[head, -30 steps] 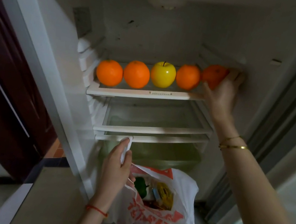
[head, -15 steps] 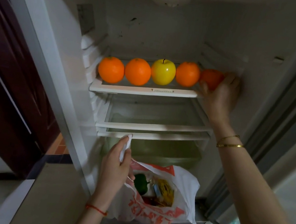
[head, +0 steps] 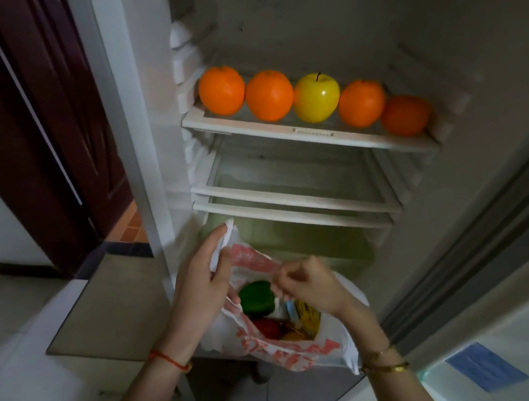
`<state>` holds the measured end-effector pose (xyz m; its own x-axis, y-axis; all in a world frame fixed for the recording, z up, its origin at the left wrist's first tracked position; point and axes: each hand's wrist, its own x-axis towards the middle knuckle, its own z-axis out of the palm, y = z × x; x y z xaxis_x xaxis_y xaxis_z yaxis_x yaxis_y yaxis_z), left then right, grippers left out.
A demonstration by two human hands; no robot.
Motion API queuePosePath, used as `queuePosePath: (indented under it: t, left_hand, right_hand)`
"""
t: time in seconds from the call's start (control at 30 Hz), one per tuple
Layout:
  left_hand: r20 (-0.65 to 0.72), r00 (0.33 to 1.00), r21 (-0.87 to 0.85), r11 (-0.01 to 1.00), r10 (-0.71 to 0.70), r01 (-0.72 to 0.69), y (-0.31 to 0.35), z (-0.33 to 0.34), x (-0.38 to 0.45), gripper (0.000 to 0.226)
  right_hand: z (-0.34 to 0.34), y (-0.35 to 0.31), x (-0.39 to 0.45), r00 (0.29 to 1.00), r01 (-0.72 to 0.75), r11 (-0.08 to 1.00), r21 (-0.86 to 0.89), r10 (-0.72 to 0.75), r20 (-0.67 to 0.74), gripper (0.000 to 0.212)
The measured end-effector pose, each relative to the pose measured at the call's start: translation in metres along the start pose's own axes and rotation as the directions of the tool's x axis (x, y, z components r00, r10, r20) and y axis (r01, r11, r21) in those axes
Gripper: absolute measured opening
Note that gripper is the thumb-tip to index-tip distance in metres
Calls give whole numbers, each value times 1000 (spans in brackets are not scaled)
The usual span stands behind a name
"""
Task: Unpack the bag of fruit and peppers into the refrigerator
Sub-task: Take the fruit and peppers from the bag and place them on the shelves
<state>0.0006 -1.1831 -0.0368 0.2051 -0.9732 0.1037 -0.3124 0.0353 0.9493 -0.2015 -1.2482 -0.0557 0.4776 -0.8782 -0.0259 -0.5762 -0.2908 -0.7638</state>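
Observation:
The open refrigerator's top shelf [head: 308, 136] carries a row of fruit: several oranges, the rightmost one [head: 405, 115] at the shelf's end, with a yellow apple [head: 316, 97] in the middle. In front of the lower fridge hangs a white plastic bag [head: 288, 349] with red print. My left hand [head: 205, 281] grips its left handle and holds it open. My right hand [head: 307, 285] is over the bag's mouth with fingers curled, blurred, holding nothing that I can see. Inside the bag lie a green pepper [head: 257, 297], a red pepper [head: 265, 328] and yellow items [head: 305, 317].
Two bare glass shelves [head: 297, 202] sit below the fruit shelf, with a greenish drawer [head: 288, 238] under them. The fridge door [head: 499, 307] stands open at the right. A dark wooden door [head: 30, 94] is at the left. Pale floor tiles lie below.
My right hand has let go of the rightmost orange on the top shelf and come down to the bag's mouth. My left hand still holds the bag handle.

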Motion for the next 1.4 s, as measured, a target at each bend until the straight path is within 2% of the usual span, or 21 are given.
queuePosePath:
  t: [0.03, 0.1, 0.17, 0.2, 0.27, 0.33, 0.4, 0.43, 0.53, 0.67, 0.8, 0.87, 0.97, 1.03, 1.13, 1.27, 1.4]
  left_hand:
    - [-10, 1000, 9, 1000, 12, -12, -2, -1, -2, 45]
    - [-22, 999, 1, 1000, 24, -24, -4, -3, -6, 44]
    - [-35, 999, -22, 999, 23, -24, -4, -4, -11, 45]
    - [-44, 999, -21, 999, 23, -24, -5, -3, -13, 46]
    - [-52, 999, -21, 1000, -2, 1, -4, -5, -18, 49]
    - [-60, 997, -43, 998, -39, 36, -5, -6, -21, 47]
    - [-69, 996, -38, 997, -64, 61, -7, -8, -24, 44]
    - [-61, 996, -41, 997, -64, 62, -8, -8, -25, 42]
    - [-64, 995, -54, 996, -77, 73, -9, -11, -26, 41]
    - [-59, 995, -39, 996, -86, 83, -11, -12, -26, 42]
    - [-58, 996, -52, 997, -67, 64, -13, -12, -25, 41]
    - [-76, 996, -24, 999, -50, 49, -12, -11, -22, 46]
    - [-106, 994, 21, 999, -29, 32, -14, -11, -16, 48]
    - [-109, 994, 28, 999, -25, 29, -14, -10, -12, 44]
    - [-126, 992, 16, 1000, -21, 23, -13, -7, -4, 43]
    - [-119, 993, -13, 1000, -15, 13, -12, -4, 6, 45]
    - [-83, 996, -48, 998, -37, 34, -15, -4, 14, 45]
  right_hand:
    - [12, 12, 1, 996, -52, 998, -28, 54, 65, 22]
    - [34, 31, 6, 981, -137, 962, -236, 165, 103, 20]
    - [48, 44, 8, 953, -247, 862, -443, 298, 48, 28]
    - [54, 50, 10, 938, -302, 839, -452, 347, 17, 35]
    - [68, 61, 16, 905, -406, 845, -348, 425, -21, 43]
    - [84, 73, 27, 837, -547, 835, -68, 546, -31, 51]
    - [98, 84, 33, 750, -644, 722, 253, 661, 26, 63]
    - [105, 89, 34, 738, -642, 682, 350, 674, 41, 69]
    - [118, 94, 33, 748, -582, 639, 503, 663, 23, 73]
    - [126, 95, 39, 734, -560, 644, 521, 677, -48, 53]
    - [129, 96, 43, 740, -538, 629, 560, 671, -43, 73]
    - [127, 93, 47, 746, -548, 666, 507, 662, -64, 84]
    - [112, 67, 45, 803, -531, 792, 300, 584, -118, 66]
    - [100, 52, 37, 871, -418, 868, 268, 467, -153, 60]
    - [78, 29, 23, 934, -208, 936, 283, 276, -225, 64]
    - [43, -2, 17, 939, -28, 967, 255, 112, -324, 69]
    - [13, -30, 31, 911, 88, 954, 288, 40, -410, 68]
